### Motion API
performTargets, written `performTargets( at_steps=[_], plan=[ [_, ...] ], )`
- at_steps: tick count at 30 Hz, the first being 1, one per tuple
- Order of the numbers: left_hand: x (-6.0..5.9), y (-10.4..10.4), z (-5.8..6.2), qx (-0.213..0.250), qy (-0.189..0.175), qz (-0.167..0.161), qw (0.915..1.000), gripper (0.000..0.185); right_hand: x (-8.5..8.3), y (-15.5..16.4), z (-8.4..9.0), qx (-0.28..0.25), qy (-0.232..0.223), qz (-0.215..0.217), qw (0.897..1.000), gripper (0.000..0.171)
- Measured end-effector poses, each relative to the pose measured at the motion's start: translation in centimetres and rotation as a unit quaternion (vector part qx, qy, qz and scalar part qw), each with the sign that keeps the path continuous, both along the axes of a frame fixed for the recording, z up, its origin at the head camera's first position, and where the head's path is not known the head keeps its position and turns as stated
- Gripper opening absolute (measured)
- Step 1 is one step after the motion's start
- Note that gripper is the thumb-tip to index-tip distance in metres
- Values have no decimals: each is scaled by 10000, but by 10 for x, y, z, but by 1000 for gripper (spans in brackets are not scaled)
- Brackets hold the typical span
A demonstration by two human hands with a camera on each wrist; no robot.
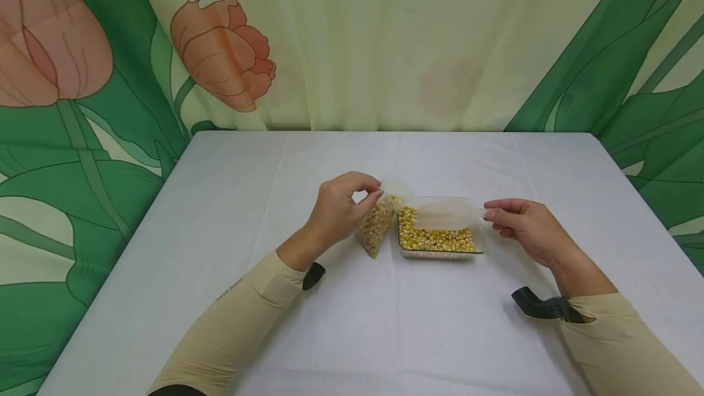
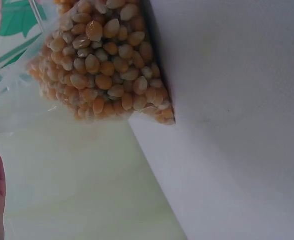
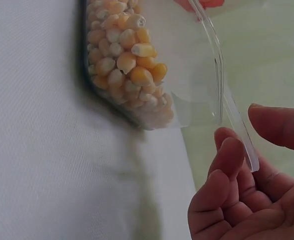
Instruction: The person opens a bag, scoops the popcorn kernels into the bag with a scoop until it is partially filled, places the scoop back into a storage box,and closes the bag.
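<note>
My left hand (image 1: pixel 348 203) pinches the upper edge of a clear plastic bag of corn kernels (image 1: pixel 375 225) between thumb and forefinger. The bag (image 2: pixel 102 75) has its filled lower end near the table, and its mouth meets the left side of a clear rectangular container (image 1: pixel 440 255). Inside the container lie yellow corn kernels (image 1: pixel 440 239). A translucent plastic scoop-like piece (image 1: pixel 440 214) covers part of them at the back. Its slim handle (image 3: pixel 241 130) crosses my right hand's loosely curled fingers (image 3: pixel 211 192). The thumb of my right hand (image 1: pixel 530 228) stands apart from the handle.
A white cloth covers the table (image 1: pixel 330 335). Behind it hangs a pale curtain (image 1: pixel 385 47) printed with flowers and green leaves. Black wrist straps (image 1: pixel 541 307) stick out below both forearms' beige sleeves (image 1: pixel 621 335).
</note>
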State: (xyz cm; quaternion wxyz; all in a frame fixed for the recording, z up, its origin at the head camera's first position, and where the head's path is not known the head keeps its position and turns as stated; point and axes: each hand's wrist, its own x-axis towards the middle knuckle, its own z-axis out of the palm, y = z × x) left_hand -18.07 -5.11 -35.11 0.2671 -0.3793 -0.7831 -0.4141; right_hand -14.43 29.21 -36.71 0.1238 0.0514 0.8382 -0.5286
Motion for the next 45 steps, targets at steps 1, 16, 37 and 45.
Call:
performTargets(
  at_steps=[1,16,37,45],
  plan=[
    [0,0,0,9,-10,5,10000,4,0,0,0,40,-8,0,10000,51],
    [2,0,0,-51,-74,68,9999,4,1,1,6,388,469,-639,9961,61],
    [6,1,1,39,-74,169,9998,2,11,-118,37,491,1198,513,9903,32],
    [8,0,2,12,-180,154,9997,3,9,-137,32,81,1360,554,9891,49]
  ],
)
